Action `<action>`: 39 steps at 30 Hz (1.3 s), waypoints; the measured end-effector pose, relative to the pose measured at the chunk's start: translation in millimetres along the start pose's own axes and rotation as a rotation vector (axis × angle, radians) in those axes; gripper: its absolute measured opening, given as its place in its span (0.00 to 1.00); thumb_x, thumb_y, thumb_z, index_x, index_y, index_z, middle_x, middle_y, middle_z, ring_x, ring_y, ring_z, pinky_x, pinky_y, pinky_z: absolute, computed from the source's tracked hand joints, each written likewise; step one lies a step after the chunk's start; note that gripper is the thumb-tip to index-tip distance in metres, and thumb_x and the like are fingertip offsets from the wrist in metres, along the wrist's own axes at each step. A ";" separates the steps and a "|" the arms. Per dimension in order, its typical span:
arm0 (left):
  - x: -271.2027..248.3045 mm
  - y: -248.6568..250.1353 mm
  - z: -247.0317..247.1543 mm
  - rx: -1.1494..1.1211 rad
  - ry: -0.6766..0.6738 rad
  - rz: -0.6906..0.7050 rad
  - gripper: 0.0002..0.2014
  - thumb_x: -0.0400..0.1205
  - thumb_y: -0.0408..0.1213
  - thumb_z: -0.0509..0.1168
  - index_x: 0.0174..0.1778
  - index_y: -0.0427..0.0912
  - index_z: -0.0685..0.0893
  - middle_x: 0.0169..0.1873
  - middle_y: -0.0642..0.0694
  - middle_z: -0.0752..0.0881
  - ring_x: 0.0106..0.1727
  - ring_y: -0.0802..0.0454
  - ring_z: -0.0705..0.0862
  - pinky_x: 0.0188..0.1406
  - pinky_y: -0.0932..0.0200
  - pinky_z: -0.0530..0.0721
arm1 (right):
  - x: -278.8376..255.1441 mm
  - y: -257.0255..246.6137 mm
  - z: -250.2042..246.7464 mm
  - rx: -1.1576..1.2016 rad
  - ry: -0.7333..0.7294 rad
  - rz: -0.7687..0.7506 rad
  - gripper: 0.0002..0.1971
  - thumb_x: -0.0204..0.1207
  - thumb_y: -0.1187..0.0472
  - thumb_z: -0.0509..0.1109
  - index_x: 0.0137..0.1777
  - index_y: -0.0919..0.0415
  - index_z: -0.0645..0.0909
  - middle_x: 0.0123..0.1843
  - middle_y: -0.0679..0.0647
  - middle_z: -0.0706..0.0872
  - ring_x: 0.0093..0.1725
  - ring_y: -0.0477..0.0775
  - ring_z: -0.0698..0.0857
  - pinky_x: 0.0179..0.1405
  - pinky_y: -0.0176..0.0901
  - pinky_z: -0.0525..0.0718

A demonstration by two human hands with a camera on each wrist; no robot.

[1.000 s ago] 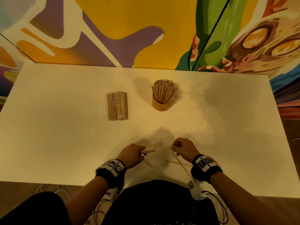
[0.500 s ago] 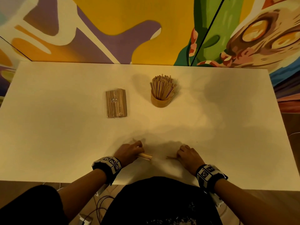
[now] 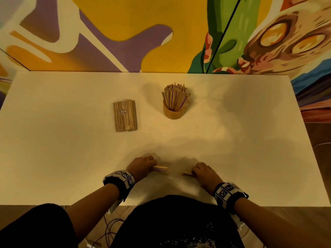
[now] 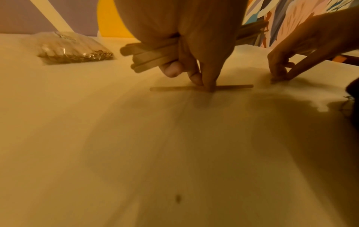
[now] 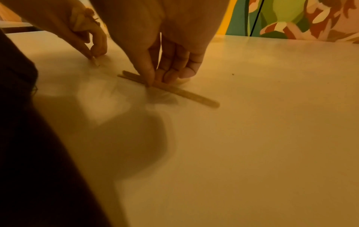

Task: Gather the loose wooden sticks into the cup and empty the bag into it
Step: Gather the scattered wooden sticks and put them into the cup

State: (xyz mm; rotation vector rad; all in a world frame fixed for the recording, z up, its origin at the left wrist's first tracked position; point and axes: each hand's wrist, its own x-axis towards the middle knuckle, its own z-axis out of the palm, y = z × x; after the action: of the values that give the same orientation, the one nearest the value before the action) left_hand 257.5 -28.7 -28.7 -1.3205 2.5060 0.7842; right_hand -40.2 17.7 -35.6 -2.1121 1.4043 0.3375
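Note:
A wooden cup (image 3: 173,114) packed with upright sticks (image 3: 175,97) stands at mid-table. Left of it lies the clear bag of sticks (image 3: 125,115), also seen from the left wrist as the bag (image 4: 71,49). Near the front edge my left hand (image 3: 152,166) grips a bundle of sticks (image 4: 147,55). Its thumb and forefinger also pinch a single stick (image 4: 233,86) that lies flat on the table. My right hand (image 5: 157,79) pinches two loose sticks (image 5: 186,93) lying on the table, one end showing as a stick (image 3: 187,174) in the head view.
The white table (image 3: 250,140) ends at a painted wall behind. My dark clothing (image 3: 175,221) sits against the front edge, and cables (image 3: 111,228) hang below it. A small dark speck (image 3: 214,156) lies right of my hands.
Both hands have come down toward the table's front edge. The right hand has dropped onto the loose sticks that lay beside it. The left hand keeps its bundle.

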 end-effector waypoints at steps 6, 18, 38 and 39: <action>-8.8 -1.2 0.1 -0.022 -0.008 0.014 0.07 0.80 0.31 0.64 0.52 0.38 0.85 0.46 0.38 0.85 0.38 0.35 0.85 0.30 0.54 0.70 | -4.9 0.1 -4.7 -0.154 0.019 -0.010 0.05 0.80 0.63 0.65 0.46 0.58 0.83 0.50 0.56 0.83 0.54 0.61 0.81 0.45 0.51 0.79; -4.0 14.4 -23.7 -0.608 0.072 -0.358 0.04 0.87 0.37 0.55 0.52 0.45 0.74 0.38 0.49 0.86 0.34 0.47 0.81 0.33 0.55 0.76 | 10.8 -13.4 -28.3 0.003 -0.011 0.135 0.07 0.85 0.63 0.56 0.54 0.58 0.75 0.57 0.55 0.79 0.58 0.59 0.76 0.54 0.48 0.70; 33.0 57.9 -72.4 -1.904 0.359 -0.616 0.11 0.77 0.33 0.50 0.31 0.42 0.74 0.22 0.47 0.72 0.29 0.46 0.72 0.28 0.60 0.71 | 77.4 -103.3 -116.9 1.205 0.209 0.332 0.05 0.79 0.68 0.68 0.42 0.64 0.84 0.35 0.58 0.85 0.31 0.52 0.81 0.28 0.37 0.74; 32.8 59.2 -73.5 -1.906 0.364 -0.626 0.11 0.79 0.35 0.51 0.33 0.42 0.75 0.22 0.47 0.74 0.28 0.47 0.73 0.28 0.60 0.71 | 78.4 -103.5 -118.1 1.167 0.229 0.325 0.05 0.79 0.67 0.69 0.42 0.64 0.84 0.34 0.57 0.84 0.30 0.51 0.80 0.27 0.35 0.74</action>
State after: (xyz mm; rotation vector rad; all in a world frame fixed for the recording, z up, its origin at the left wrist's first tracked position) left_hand 195.2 -64.4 40.9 -2.4035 0.5483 3.0009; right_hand 73.8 -81.9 53.2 -0.9803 1.5110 -0.5245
